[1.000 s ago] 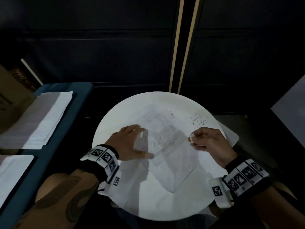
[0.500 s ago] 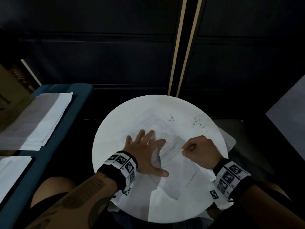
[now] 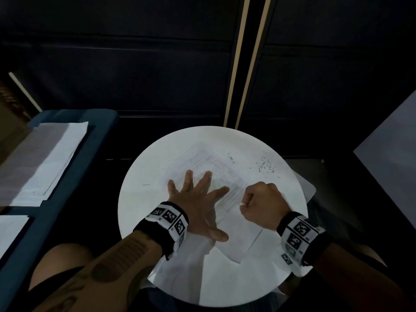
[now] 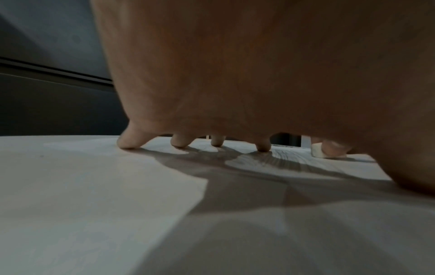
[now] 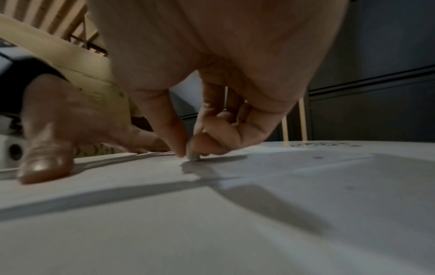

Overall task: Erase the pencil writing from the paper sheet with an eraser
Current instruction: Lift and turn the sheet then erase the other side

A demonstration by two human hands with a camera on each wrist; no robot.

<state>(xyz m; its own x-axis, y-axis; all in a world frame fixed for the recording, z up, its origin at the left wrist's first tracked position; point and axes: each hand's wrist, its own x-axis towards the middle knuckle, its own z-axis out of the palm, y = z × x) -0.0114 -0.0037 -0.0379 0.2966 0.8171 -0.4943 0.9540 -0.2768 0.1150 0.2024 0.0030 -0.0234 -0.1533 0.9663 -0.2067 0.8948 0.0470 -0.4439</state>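
A white paper sheet [image 3: 243,230] with faint pencil lines lies slanted on the round white table [image 3: 144,199]. My left hand [image 3: 198,199] lies flat on the sheet with fingers spread, and its fingertips [image 4: 128,143] press the paper. To its right, my right hand [image 3: 261,203] is curled and pinches a small white eraser [image 3: 242,203] between thumb and fingers. In the right wrist view the eraser [image 5: 194,155] tip touches the paper. The left wrist view shows the eraser [image 4: 317,150] past my index finger.
Dark eraser crumbs [image 3: 265,166] lie on the table's far right. A second sheet [image 3: 180,273] sticks out under the first at the near edge. Left of the table, a blue surface [image 3: 74,176] carries stacked papers [image 3: 49,154]. Dark panels stand behind.
My left hand has flattened and spread its fingers on the sheet, sliding right and nearer. The right hand has moved left and nearer and turned knuckles up, with the eraser down on the paper.
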